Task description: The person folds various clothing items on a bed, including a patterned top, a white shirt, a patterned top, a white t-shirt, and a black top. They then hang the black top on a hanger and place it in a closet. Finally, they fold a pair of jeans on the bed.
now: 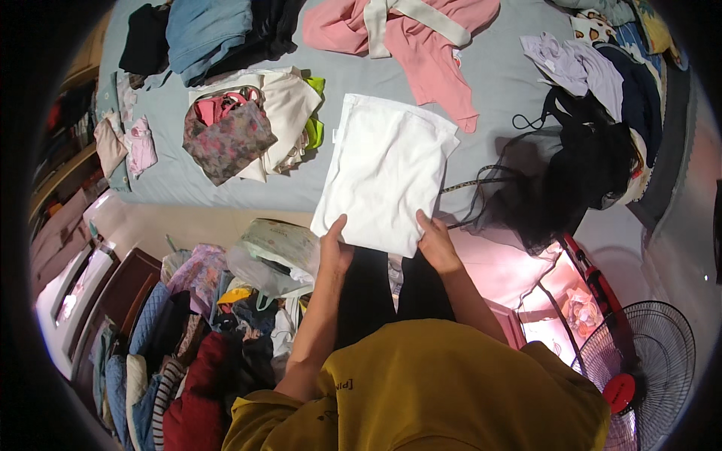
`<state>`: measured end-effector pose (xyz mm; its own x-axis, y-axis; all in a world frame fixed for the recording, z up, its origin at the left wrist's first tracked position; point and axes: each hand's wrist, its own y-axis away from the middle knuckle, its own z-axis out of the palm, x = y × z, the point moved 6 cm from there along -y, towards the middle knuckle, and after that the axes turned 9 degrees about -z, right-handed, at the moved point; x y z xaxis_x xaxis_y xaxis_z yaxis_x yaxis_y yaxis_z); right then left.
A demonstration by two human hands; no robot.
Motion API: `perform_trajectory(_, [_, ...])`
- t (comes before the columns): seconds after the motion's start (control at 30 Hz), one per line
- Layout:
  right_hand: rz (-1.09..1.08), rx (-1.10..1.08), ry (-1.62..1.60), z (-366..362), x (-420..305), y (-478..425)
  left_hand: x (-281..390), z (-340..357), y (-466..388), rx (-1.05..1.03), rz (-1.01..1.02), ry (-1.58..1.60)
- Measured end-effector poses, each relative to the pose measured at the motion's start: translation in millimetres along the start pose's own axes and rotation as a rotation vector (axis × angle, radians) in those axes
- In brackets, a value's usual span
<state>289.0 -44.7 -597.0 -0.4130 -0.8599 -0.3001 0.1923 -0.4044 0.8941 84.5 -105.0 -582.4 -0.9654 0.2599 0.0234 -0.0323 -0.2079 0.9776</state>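
Note:
A folded white cloth garment [389, 175] lies over the near edge of the bed, held at its two near corners. My left hand [337, 242] grips the left corner, thumb on top and fingers hidden beneath. At the right corner, my right hand [437, 242] holds it the same way. Beyond it is a pink garment [431, 67] with white bands. To its left, a dark floral-patterned piece [231, 132] rests on folded cream cloth [290, 101]. Sheer black clothing [564, 169] is heaped on the right.
The grey-blue bedsheet [372, 76] bears more clothes: blue and black ones [208, 34] at back left, small pink ones [141, 146] at far left, a lilac one [575, 67] at right. Clothes [192, 389] and a plastic bag [276, 253] stand lower left. A fan [648, 361] stands lower right.

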Motion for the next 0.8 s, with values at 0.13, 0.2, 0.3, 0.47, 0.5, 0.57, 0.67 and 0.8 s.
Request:
perform_trajectory(0.13, [-0.026,0.011,0.204,-14,-8,13,12,18,33,0.051,0.06,-0.173])
perform_trajectory(0.2, [-0.028,-0.005,0.126,5,-43,14,27,54,44,0.035,0.097,-0.285])
perform_trajectory(0.3, [0.116,0.024,-0.122,8,-81,-16,51,130,49,0.001,0.136,-0.445])
perform_trajectory(0.47, [0.008,0.165,0.209,-27,-133,-57,96,183,3,0.081,0.477,-0.626])
perform_trajectory(0.5, [-0.088,0.244,0.327,-26,-140,-54,102,172,-14,0.154,0.537,-0.68])
perform_trajectory(0.57, [-0.343,0.279,0.574,-40,-131,-69,116,149,-38,0.304,0.655,-0.787])
perform_trajectory(0.67, [-0.375,0.244,0.699,-19,-120,-74,102,141,-67,0.261,0.317,-0.823])
perform_trajectory(0.8, [-0.228,0.198,0.356,54,-99,-66,93,145,-109,0.469,0.599,-1.267])
